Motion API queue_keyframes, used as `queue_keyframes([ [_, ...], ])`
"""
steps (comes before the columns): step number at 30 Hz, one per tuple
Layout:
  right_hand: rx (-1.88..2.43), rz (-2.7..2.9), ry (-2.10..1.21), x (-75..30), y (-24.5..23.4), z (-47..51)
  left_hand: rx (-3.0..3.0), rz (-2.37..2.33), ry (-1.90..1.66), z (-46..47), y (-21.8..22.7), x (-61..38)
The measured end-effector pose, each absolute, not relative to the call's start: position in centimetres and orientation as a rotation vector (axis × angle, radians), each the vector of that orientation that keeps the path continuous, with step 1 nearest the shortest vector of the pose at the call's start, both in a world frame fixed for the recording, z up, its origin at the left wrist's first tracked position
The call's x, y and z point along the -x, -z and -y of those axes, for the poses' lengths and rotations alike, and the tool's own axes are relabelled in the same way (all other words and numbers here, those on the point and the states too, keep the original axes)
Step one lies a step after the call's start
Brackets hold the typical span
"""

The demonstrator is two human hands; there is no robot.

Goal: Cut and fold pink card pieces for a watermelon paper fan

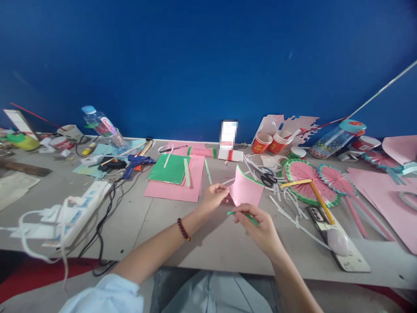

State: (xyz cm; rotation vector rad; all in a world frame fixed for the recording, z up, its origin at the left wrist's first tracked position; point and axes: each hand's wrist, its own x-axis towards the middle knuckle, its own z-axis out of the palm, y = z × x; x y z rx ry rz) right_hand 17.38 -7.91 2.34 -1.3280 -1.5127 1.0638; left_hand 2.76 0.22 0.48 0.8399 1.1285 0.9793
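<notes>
My left hand (214, 195) pinches the lower left corner of a pink paper sheet (246, 189) with a green strip along its top edge, holding it above the grey table (156, 217). My right hand (259, 228) is closed on the sheet's green-edged bottom, where a thin green strip (243, 214) shows between the fingers. The sheet curves upward between both hands. A dark red bead bracelet (183, 229) is on my left wrist.
Behind lie pink and green paper sheets (176, 176), black scissors (267, 178), watermelon paper fans (306, 182), red cups (270, 142), a phone (339, 239), white paper trimmings (289, 204). At left are a blue glue gun (135, 164), power strip (83, 208) with cables, a bottle (102, 126).
</notes>
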Motion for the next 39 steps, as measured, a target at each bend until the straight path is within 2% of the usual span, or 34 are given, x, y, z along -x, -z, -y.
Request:
queue_keyframes([
  [9, 1.301, 1.985, -0.347, -17.3, -4.8, 8.9, -0.785, -1.098, -1.057, 0.5, 0.4, -2.0],
  [12, 1.185, 1.999, -0.513, -18.3, -5.4, 9.0, -0.783, -1.070, -1.068, 0.7, 0.6, -2.0],
  [16, 1.092, 1.756, -0.823, -18.8, -5.1, 8.4, -0.802, -1.041, -1.079, 1.0, 0.5, -2.0],
  [25, 1.109, 0.935, -1.450, -15.6, -0.4, 6.1, -0.766, -1.031, -1.095, 1.1, 0.3, -1.8],
  [31, 1.247, 0.791, -1.331, -14.0, 0.5, 5.5, -0.757, -1.023, -1.085, 1.4, 0.5, -1.9],
  [39, 1.392, 0.956, -1.043, -13.4, -0.1, 5.5, -0.762, -0.967, -1.062, 2.0, 0.2, -2.1],
])
